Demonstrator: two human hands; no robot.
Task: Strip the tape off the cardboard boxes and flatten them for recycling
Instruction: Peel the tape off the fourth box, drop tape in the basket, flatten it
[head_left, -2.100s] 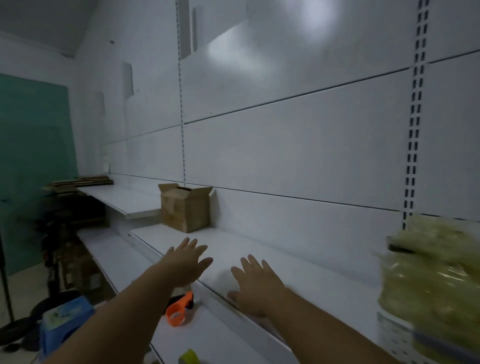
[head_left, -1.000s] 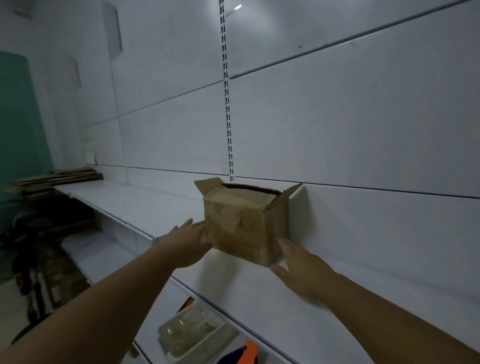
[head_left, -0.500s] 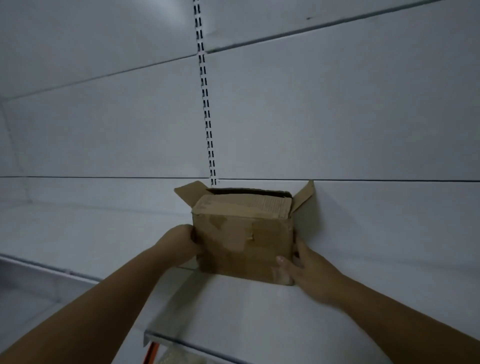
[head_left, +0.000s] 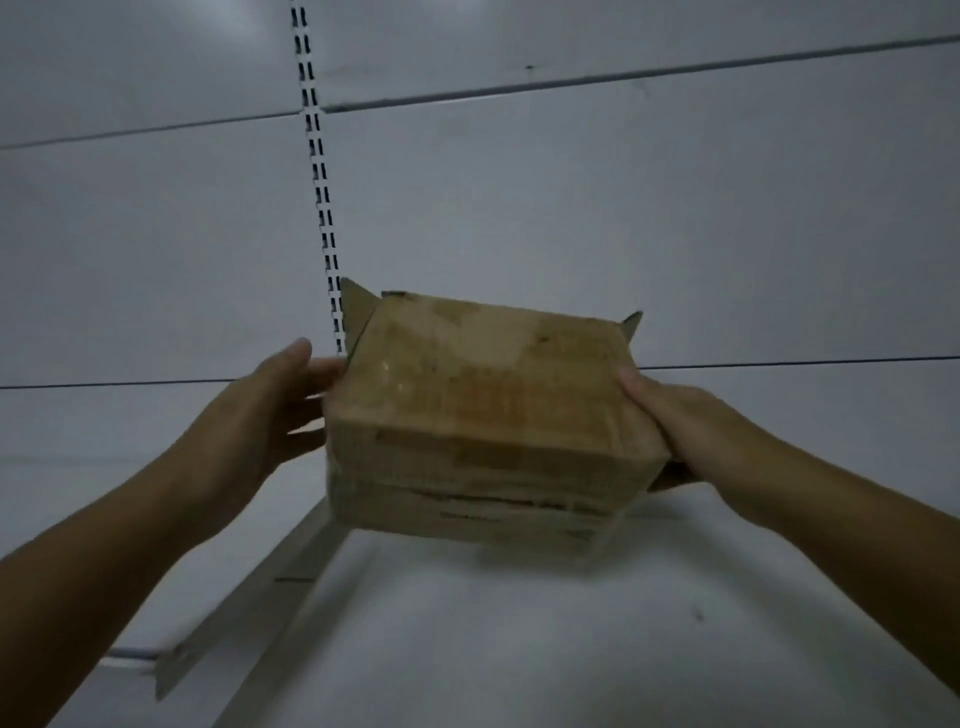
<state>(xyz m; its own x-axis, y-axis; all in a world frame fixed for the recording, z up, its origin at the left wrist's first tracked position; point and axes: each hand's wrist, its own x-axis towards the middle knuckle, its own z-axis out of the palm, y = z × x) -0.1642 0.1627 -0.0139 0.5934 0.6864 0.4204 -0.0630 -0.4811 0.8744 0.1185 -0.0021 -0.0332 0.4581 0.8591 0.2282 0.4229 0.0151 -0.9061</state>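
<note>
Fetching step: the cardboard box (head_left: 483, 410) hangs above the shelf (head_left: 519, 623), left grip (head_left: 270, 410) pressing flat-fingered, right grip (head_left: 691, 431) clamped round its corner. Next, one grip probably needs freeing to peel.

One cam only, head-worn, wide-angle. It faces the white wall (head_left: 623, 234) nearly square-on, w/ the slotted upright (head_left: 317, 171) left of centre. Shelf (head_left: 519, 649) fills the bottom third, seen from above & close. Both forearms (head_left: 104, 545) enter from the lower corners; hands, left (head_left: 270, 410) & right (head_left: 691, 431), sit mid-frame at arm's reach either side of the box (head_left: 483, 415). Wall seams (head_left: 623, 78) rise a bit to the right.
</note>
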